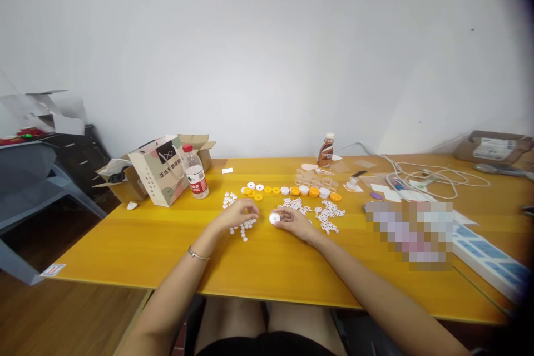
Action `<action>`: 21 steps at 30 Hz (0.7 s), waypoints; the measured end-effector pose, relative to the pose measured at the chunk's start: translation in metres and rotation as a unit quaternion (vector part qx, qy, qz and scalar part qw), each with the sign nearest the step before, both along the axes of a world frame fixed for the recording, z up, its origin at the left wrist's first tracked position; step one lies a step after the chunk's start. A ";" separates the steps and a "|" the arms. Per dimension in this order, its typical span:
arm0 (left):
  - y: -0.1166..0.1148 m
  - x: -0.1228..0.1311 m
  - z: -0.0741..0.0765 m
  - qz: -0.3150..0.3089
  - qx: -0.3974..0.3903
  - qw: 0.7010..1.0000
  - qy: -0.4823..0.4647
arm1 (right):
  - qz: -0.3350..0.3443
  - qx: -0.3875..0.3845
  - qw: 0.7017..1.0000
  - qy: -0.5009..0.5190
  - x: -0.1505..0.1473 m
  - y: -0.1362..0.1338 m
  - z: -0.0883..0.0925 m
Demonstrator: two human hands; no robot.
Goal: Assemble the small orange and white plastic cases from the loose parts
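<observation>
My right hand (295, 223) holds a white round disc (274, 218) by its edge, a little above the table, its fingers closed around the right side. My left hand (238, 214) hovers left of the disc, apart from it. Its thumb and fingers curl together, and anything between the tips is too small to make out. Small white round pieces (245, 229) lie scattered beneath and beside my left hand. Flat white pieces with dark spots (329, 213) are spread behind and right of my right hand. Beyond both hands runs a row of yellow discs (295, 191) and white discs (285, 191).
A water bottle (195, 173) and a paper bag (161, 169) stand on the left. Clear plastic cups (316, 179) and a brown bottle (326, 150) are at the back. White cables (421, 173) and a blue-and-white box (486, 256) lie right, beside a pixelated patch.
</observation>
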State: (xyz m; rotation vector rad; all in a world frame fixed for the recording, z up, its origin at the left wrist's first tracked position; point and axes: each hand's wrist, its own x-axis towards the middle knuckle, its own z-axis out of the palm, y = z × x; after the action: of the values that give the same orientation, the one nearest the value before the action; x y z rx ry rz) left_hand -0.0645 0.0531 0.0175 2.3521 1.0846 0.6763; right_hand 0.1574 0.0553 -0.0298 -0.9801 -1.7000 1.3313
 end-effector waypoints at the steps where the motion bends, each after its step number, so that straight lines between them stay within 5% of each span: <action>1: 0.001 -0.007 0.001 0.009 -0.020 1.000 0.012 | -0.004 -0.002 1.000 0.002 0.000 0.000 0.000; 12: 0.004 -0.023 -0.010 0.002 -0.104 0.992 0.077 | -0.003 0.000 1.000 -0.008 0.001 0.001 0.000; 21: 0.005 -0.023 -0.012 0.021 -0.099 0.991 0.086 | 0.001 -0.005 1.000 0.000 0.001 0.002 -0.002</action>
State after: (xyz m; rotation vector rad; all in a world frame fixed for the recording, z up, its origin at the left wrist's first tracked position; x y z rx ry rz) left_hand -0.0875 0.0582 0.0054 2.2532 1.2185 0.3645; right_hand 0.1589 0.0576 -0.0322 -0.9835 -1.6956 1.3412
